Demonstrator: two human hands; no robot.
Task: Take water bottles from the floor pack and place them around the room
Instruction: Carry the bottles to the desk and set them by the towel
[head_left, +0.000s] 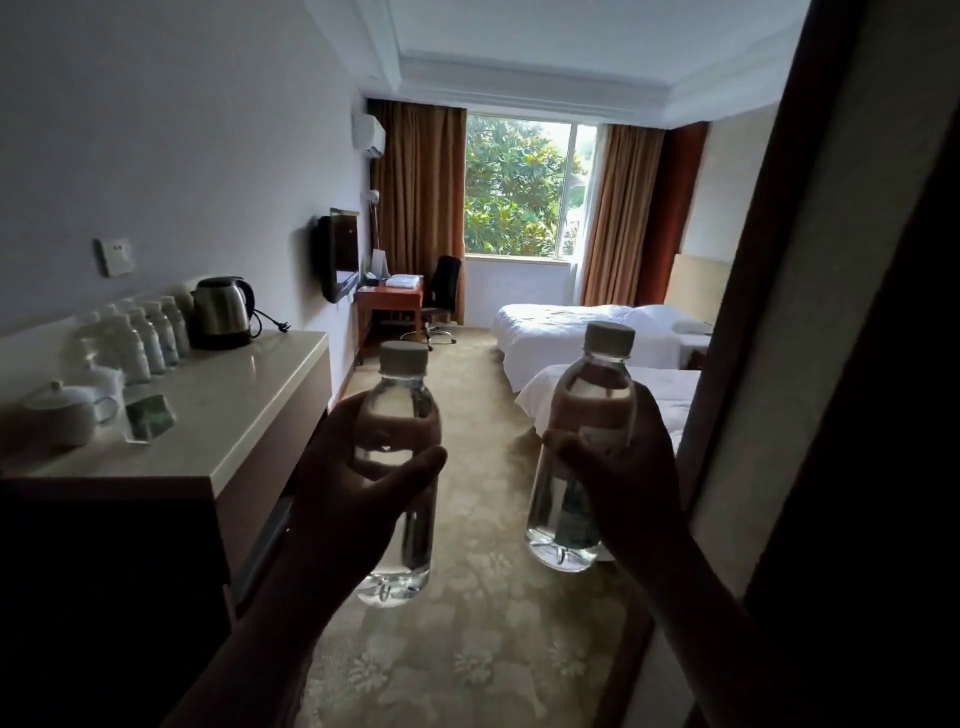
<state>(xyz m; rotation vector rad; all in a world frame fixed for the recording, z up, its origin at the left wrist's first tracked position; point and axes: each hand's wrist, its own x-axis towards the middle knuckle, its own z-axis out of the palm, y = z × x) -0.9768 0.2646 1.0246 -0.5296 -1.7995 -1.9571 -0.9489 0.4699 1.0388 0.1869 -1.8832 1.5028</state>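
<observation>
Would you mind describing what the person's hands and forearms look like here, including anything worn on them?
Both the left hand and the right hand are bare: no gloves, rings, watch or bracelet show. The forearms are uncovered as far as the frame shows, with no sleeves in sight. They sit in shadow against the window light, so finer detail cannot be told.

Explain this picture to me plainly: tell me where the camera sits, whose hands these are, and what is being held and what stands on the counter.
There is one picture, from a wide-angle camera worn on a person's head, looking forward and down into a hotel room. No machine is involved: these are the person's own bare hands. The left hand grips one clear plastic water bottle with a white cap, and the right hand grips a second, matching bottle; both are upright. On the left, a pale counter carries a steel electric kettle, a row of small bottles, and white cups and a lidded pot. Farther in are white beds, a wooden desk and a window.
</observation>
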